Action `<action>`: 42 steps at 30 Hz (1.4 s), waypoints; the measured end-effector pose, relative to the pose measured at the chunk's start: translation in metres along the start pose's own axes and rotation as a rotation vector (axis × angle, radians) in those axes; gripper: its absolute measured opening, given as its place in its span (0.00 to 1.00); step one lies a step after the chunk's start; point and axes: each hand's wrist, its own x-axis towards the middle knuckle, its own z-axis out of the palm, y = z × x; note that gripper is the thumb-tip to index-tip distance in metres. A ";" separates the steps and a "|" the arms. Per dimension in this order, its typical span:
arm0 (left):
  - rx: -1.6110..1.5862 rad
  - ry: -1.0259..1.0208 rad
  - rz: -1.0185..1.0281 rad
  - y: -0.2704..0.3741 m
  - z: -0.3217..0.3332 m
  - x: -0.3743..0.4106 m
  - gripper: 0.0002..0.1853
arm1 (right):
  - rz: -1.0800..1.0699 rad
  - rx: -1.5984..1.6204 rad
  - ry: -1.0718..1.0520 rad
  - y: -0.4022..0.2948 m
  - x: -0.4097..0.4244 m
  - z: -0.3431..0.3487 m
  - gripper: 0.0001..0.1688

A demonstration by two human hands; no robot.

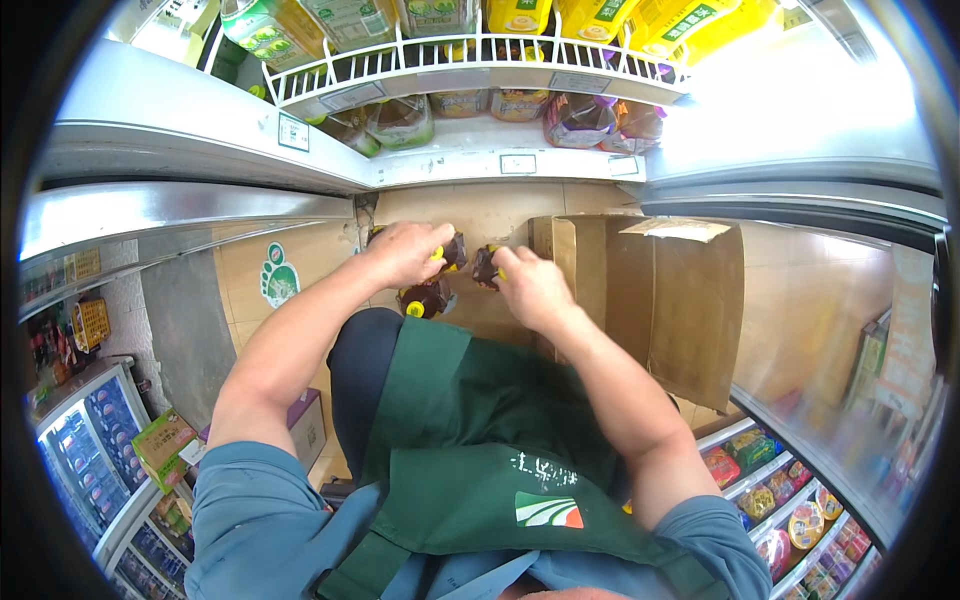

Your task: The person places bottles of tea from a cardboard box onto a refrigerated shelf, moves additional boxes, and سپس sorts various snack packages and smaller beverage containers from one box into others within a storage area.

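Note:
My left hand (409,255) is closed around the yellow-capped neck of a dark drink bottle (454,253), and the hand covers much of it. To the right, my right hand (534,289) grips the top of a second dark bottle (485,267), also with a yellow cap. Between my left hand and my knee stands another dark bottle (431,294), its yellow cap facing up at me. All of them are low down, in front of the green apron (480,420) that I wear. My fingers hide part of the caps.
An opened cardboard box (694,315) stands at my right. Ahead is an open refrigerated display case, with drink bottles (517,105) on its bottom shelf (450,171) and more behind a white wire rack (480,56). Its glass doors flank me, and a purple-topped carton (306,431) lies left behind me.

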 end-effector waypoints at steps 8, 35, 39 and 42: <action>-0.092 0.385 0.037 0.067 -0.142 -0.008 0.16 | -0.196 -0.074 0.262 -0.032 0.013 -0.146 0.16; 0.169 0.771 -0.219 -0.013 -0.115 0.137 0.19 | -0.147 -0.599 0.455 0.041 0.204 -0.135 0.24; 0.108 0.662 -0.292 -0.014 -0.112 0.122 0.20 | -0.088 -0.410 0.374 0.030 0.190 -0.132 0.24; 0.018 0.515 -0.335 0.016 -0.123 0.077 0.20 | -0.037 -0.071 0.515 0.006 0.137 -0.115 0.20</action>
